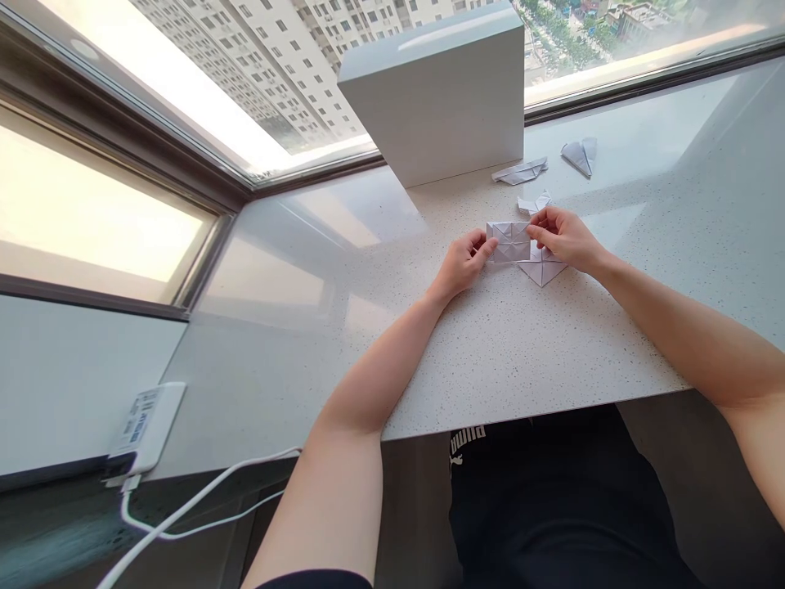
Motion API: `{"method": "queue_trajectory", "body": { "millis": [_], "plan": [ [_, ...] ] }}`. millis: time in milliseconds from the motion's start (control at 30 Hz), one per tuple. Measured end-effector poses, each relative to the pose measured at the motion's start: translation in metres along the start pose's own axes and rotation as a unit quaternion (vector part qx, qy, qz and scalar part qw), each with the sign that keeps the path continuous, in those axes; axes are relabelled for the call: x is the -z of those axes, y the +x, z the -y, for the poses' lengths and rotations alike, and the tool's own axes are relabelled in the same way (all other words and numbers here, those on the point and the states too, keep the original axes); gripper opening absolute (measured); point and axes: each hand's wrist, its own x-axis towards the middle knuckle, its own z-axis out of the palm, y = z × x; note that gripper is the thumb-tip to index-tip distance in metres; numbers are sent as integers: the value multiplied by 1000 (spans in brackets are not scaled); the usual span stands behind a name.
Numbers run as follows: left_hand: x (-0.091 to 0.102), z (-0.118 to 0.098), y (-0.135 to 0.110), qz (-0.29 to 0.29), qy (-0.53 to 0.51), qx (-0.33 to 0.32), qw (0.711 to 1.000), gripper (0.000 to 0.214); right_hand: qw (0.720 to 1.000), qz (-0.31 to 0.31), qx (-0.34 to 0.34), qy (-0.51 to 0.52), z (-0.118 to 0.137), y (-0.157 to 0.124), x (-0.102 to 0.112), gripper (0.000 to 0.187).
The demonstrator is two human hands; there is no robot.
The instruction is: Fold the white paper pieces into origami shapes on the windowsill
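Observation:
A creased, folded sheet of white paper (511, 243) is held up between both hands, roughly rectangular with crossing fold lines. My left hand (467, 260) pinches its left edge, thumb in front. At its upper right corner, my right hand (561, 234) grips with thumb and fingertips. Partly behind and below it lies another folded paper piece (543, 272) with a pointed lower end, on the speckled white counter (478, 352). Just beyond the right hand sits a small folded paper shape (535, 202), partly hidden by the fingers.
A long folded paper piece (520, 172) and a fan-shaped one (580, 155) lie farther back. Behind them a large white box (454, 106) stands against the window. At the lower left, a white power strip (150, 425) has cables running along the counter's edge.

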Motion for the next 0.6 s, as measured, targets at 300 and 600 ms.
{"method": "queue_trajectory", "body": {
  "millis": [300,600],
  "plan": [
    [-2,14,-1,-44,-10,17,999,75,960,120,37,-252,22,-5,40,43],
    [-3,19,-1,-64,-23,32,997,70,903,209,-18,-374,27,-3,55,69]
  ]
}}
